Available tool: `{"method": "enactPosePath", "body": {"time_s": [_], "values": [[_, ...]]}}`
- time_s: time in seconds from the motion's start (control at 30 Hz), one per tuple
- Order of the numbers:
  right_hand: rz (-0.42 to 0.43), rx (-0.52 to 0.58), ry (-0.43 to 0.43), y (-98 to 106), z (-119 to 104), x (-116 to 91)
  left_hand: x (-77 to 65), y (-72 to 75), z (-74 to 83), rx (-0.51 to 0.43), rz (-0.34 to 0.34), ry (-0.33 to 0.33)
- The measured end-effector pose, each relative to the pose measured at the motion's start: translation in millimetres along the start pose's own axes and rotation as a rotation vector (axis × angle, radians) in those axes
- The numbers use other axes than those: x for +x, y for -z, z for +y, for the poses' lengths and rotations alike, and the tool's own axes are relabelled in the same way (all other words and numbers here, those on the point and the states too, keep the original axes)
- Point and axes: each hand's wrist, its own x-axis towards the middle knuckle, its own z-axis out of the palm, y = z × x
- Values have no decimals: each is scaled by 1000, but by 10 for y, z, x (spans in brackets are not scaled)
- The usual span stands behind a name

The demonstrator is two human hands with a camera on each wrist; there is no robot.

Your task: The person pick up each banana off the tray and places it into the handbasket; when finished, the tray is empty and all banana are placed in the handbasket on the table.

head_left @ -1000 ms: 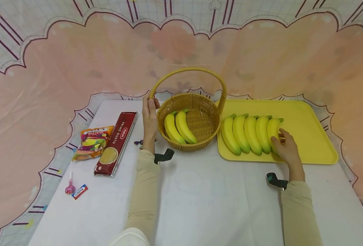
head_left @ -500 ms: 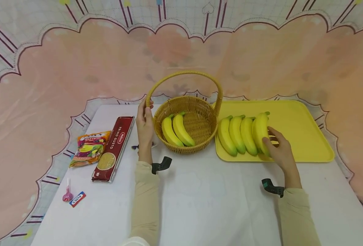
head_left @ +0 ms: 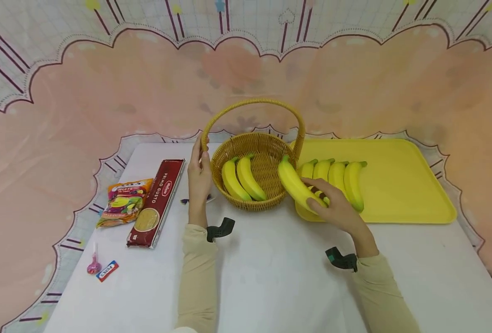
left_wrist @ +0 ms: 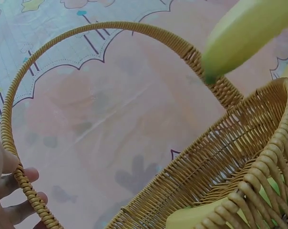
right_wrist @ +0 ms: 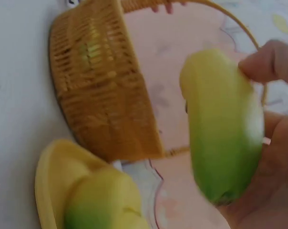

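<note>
Banana moved left; right fingers pinch it, obscuring others; left fingers grip handle.

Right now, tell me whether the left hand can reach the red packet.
Likely yes: nothing visible blocks the left hand from the red packet, though it should first release the basket handle.

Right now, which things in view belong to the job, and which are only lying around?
Apparently in use:
banana gripped by the right fingers
basket, two bananas inside, left fingers on its handle
tray with four visible bananas

Seemingly just lying about:
orange FRUITS bag
dark red packet
pink lollipop
small red-and-blue packet
small dark item, partly hidden
</note>
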Motion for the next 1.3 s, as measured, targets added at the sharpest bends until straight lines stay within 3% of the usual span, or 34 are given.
{"method": "enactPosePath", "body": {"time_s": [0.1,0.33,0.53,0.7,0.87,0.93,1.03,1.1,1.3], "values": [[-24,-9,-55,-141,-70,243,-46,18,101,13,3,-3],[-55,-103,-150,-374,-209,785,73,-16,-193,42,17,-55],[-90,-215,-200,-552,-180,1155,81,-27,-247,58,19,-92],[-186,-288,-269,-715,-101,1321,61,-18,-247,60,24,-91],[-237,-327,-317,-791,-64,1321,45,-28,-276,59,14,-84],[-202,-320,-320,-790,-57,1281,30,-37,-283,57,10,-86],[-84,-281,-282,-745,-58,1198,10,-42,-289,60,8,-89],[21,-232,-250,-678,-70,1124,-23,-33,-180,54,-2,-74],[274,-41,-236,-274,-15,765,29,-34,-216,55,-2,-91]]}}
